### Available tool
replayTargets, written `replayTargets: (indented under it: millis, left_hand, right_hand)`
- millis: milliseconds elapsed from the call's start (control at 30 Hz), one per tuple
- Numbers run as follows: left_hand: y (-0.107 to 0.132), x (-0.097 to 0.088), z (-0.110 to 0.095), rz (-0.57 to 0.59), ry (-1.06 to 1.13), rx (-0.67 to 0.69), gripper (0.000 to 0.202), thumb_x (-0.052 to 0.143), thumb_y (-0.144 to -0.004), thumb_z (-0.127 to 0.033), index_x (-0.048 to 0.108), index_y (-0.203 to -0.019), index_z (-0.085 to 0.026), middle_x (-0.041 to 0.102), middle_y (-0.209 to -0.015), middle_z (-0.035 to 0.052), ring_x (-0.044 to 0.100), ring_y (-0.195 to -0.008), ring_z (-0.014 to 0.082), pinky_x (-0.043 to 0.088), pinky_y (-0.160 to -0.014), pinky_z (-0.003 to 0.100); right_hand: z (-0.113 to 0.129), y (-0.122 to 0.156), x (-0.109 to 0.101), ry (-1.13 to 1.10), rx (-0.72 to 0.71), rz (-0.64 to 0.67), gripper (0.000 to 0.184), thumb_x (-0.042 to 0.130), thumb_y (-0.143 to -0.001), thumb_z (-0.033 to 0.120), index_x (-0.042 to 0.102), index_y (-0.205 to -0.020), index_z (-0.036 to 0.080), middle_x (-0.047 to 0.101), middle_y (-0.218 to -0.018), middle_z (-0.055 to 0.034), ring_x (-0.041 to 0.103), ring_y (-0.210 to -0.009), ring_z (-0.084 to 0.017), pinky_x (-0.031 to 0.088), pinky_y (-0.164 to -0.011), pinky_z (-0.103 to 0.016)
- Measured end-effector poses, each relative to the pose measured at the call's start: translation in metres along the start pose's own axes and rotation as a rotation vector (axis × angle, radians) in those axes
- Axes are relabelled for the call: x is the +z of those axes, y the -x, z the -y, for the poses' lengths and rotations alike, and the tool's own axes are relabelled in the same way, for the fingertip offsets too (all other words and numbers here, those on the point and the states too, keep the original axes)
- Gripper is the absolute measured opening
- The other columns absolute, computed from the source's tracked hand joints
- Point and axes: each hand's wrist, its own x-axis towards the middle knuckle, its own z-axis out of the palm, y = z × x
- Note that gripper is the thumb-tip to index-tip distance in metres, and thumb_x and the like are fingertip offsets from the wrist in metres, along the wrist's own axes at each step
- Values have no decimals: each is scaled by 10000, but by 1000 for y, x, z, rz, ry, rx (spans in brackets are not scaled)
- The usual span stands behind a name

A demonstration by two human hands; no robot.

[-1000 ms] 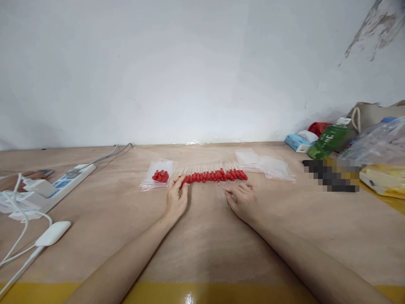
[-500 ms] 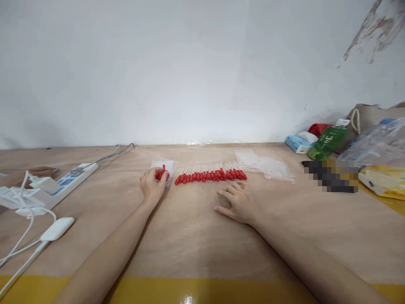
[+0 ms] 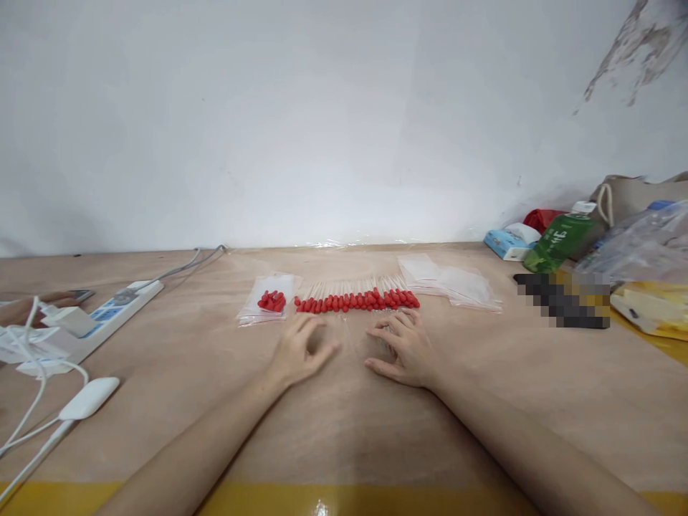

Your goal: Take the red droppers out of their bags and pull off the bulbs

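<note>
My left hand (image 3: pixel 302 351) hovers just in front of the left end of a row of thin pale sticks with red tips (image 3: pixel 355 300). Its thumb and fingers are apart with nothing between them, slightly blurred. My right hand (image 3: pixel 407 349) rests at the row's right end, fingers spread and curved, thumb apart. A clear sheen shows under its palm; I cannot tell whether it is loose plastic or the table covering. To the left, several red tips (image 3: pixel 271 301) lie bunched on a stack of small clear plastic bags (image 3: pixel 248 312).
More flat clear bags (image 3: pixel 466 285) lie at the back right. Farther right are a tissue pack (image 3: pixel 505 244), a green bottle (image 3: pixel 559 240) and a blurred dark object (image 3: pixel 562 301). A power strip (image 3: pixel 121 315) with cables and another person's hand (image 3: pixel 32 308) are at the left.
My left hand has let go of the red-tipped bunch on the left bags and moved right and nearer to me. My right hand has barely moved.
</note>
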Motion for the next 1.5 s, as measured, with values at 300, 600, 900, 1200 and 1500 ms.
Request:
replayTargets:
  millis: [300,600,900,1200,1500]
  left_hand:
    - [-3,24,-29,254,221,-148,455,583,-732,-494,437,-1051,-203,540,-1130,81,503,-1050,244,410,-879,399]
    - [-20,45,-41,260,233,-157,497,603,-683,-555,480,-1005,-198,583,-1018,70,537,-953,243,440,-793,371]
    - [-28,19,-6,-178,-222,-144,220,533,-793,-377,598,-899,-196,592,-982,76,481,-962,259,345,-839,412]
    - [-42,33,28,-43,-323,-24,267,413,-870,-257,591,-1064,-295,638,-987,53,510,-983,239,161,-948,504]
    - [-43,36,29,-94,-229,-111,233,436,-847,-256,646,-944,-228,692,-868,55,589,-866,228,275,-865,444]
  right_hand:
    - [-19,11,0,71,365,-275,162,518,-807,326,648,-816,230,612,-836,-28,541,-863,-175,270,-826,-353]
    - [-22,16,0,87,441,-207,178,522,-794,367,653,-820,249,617,-857,-17,546,-863,-173,250,-827,-356]
    - [-25,19,-4,41,496,-179,201,494,-807,382,644,-796,249,618,-837,-13,536,-867,-174,270,-799,-343]
    - [-24,18,-3,64,463,-182,152,517,-791,330,646,-790,249,603,-800,-10,540,-851,-178,268,-799,-353]
    - [-24,17,0,87,432,-192,138,526,-779,311,647,-789,246,607,-826,-20,540,-842,-180,269,-801,-360]
